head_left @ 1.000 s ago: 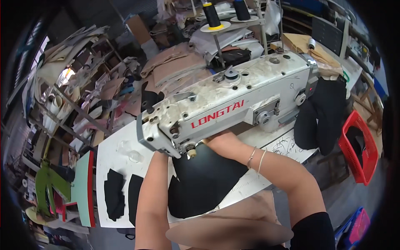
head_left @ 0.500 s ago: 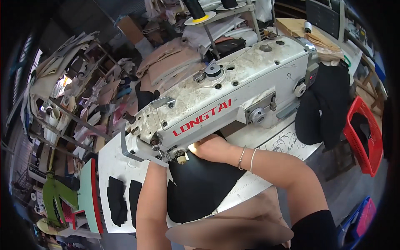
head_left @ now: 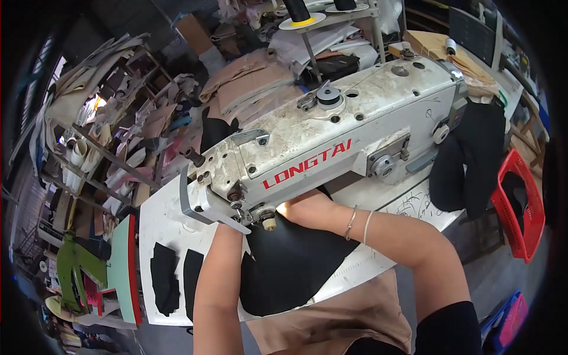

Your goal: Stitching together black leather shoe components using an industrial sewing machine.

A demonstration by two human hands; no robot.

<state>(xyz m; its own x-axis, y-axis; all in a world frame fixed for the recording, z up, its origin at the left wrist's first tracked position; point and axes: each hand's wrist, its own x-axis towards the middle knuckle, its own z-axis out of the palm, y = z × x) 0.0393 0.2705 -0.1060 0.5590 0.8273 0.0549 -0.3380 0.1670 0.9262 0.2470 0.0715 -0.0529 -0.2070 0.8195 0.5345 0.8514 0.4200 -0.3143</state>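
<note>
A worn white industrial sewing machine [head_left: 331,136] stands on a white table [head_left: 165,219]. A black fabric piece [head_left: 290,266] lies under its needle end and spreads toward me. My left forearm [head_left: 216,278] reaches up to the machine head, which hides my left hand. My right hand [head_left: 305,207] rests on the black fabric just behind the needle, its fingers tucked under the machine arm. Two thin bracelets [head_left: 358,222] circle my right wrist.
Two small black cut pieces [head_left: 174,281] lie on the table's left part. Black fabric [head_left: 467,160] hangs off the table's right end beside a red basket [head_left: 520,201]. Thread cones [head_left: 299,12] stand behind the machine. Shelves with stacked material [head_left: 106,136] fill the left.
My head has leaned closer, so the machine looks larger and sits lower left in view. Both arms stay at the needle on the black fabric.
</note>
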